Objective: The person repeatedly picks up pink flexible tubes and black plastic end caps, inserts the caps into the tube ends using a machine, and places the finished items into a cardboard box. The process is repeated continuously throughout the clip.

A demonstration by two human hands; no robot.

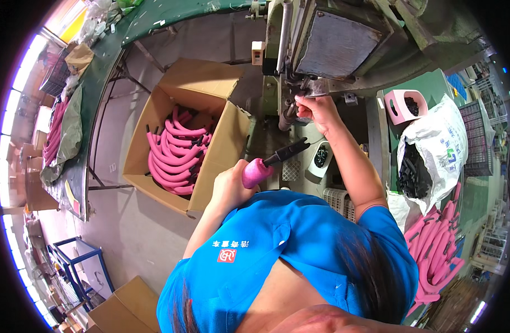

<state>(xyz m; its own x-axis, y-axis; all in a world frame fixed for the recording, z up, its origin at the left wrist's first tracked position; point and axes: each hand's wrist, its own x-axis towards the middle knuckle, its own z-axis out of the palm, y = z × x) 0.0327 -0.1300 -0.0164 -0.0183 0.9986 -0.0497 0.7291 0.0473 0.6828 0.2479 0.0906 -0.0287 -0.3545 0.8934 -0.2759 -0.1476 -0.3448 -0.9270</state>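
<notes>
left grip (228, 184): pink tube (255, 174) | shirt (316, 222): lettering (231, 244), badge (226, 255) | sack (432, 130): printing (449, 151)

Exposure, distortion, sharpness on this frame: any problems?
Head view: bright strip at the left rim blown out, purple-fringed; fisheye bends the green table. Left hand and pink tube read clearly in head view; right hand is lit, fingertip contact too small to tell.

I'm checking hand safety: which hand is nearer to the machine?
Right. The right hand is right by the machine's lower parts; the left hand is farther back, closer to the body, gripping a pink tube.
</notes>
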